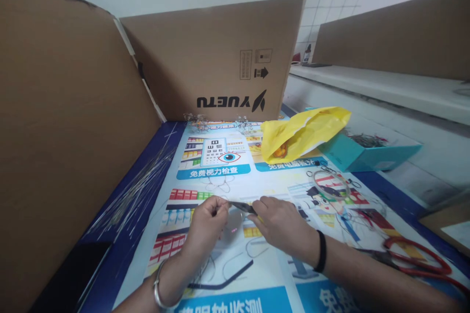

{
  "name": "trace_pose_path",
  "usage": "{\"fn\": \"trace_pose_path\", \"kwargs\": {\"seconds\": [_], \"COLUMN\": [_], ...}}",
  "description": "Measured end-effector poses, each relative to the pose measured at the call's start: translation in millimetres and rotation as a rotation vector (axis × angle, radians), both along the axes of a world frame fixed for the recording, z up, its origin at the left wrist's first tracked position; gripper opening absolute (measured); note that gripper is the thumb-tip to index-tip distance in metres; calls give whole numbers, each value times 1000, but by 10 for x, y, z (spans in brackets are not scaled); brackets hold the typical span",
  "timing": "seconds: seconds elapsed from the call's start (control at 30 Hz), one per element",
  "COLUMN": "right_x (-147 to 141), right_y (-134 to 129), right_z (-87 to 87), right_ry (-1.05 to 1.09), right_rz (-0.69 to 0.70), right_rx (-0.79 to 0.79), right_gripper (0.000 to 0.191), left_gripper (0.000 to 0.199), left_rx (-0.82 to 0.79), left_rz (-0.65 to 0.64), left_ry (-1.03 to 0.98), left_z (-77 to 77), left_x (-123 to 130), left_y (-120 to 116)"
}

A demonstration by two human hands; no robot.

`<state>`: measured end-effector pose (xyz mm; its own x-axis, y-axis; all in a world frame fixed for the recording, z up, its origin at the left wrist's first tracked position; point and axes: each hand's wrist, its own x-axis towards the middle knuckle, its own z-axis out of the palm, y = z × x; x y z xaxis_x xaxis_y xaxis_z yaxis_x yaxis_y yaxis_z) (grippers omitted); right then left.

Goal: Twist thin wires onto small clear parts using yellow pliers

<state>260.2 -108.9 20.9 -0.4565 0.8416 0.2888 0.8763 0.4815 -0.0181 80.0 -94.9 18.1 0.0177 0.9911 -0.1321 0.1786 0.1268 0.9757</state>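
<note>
Presently: right hand (281, 220), clamped on pliers (245, 207), best steady; left hand (210, 220), fingertips together beside their tip, contents indistinct.

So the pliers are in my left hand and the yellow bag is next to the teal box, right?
Not quite: the head view shows the pliers in your right hand. The yellow bag is next to the teal box.

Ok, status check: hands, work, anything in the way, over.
Right hand gripping pliers. Left hand pinched at their tips, anything held there too small to tell. Yellow bag beyond both, not in the way.
</note>
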Motion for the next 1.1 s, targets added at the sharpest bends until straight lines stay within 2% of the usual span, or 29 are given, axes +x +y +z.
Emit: {"fn": "trace_pose_path", "kwargs": {"seconds": [0.17,0.47,0.63,0.73,0.93,1.1], "right_x": [1,33,57,69,74,78], "right_y": [2,30,51,70,101,97], "right_z": [19,3,-18,4,42,46], "right_ry": [34,178,242,291,377,356], "right_rz": [-32,-31,-56,-59,-84,-89], "right_rx": [-59,-187,-294,-343,-401,-402], "right_gripper": [11,15,21,23,24,23], "left_gripper": [14,18,19,26,22,21], "left_rx": [2,-112,-95,-97,-77,-56], "left_rz": [-57,-240,-326,-313,-202,-158], "left_ry": [3,-2,-109,-156,-86,-79], "left_z": [-18,56,46,32,23,27], "left_x": [-29,-25,-44,-50,-52,-54], "left_y": [45,63,87,110,140,142]}}
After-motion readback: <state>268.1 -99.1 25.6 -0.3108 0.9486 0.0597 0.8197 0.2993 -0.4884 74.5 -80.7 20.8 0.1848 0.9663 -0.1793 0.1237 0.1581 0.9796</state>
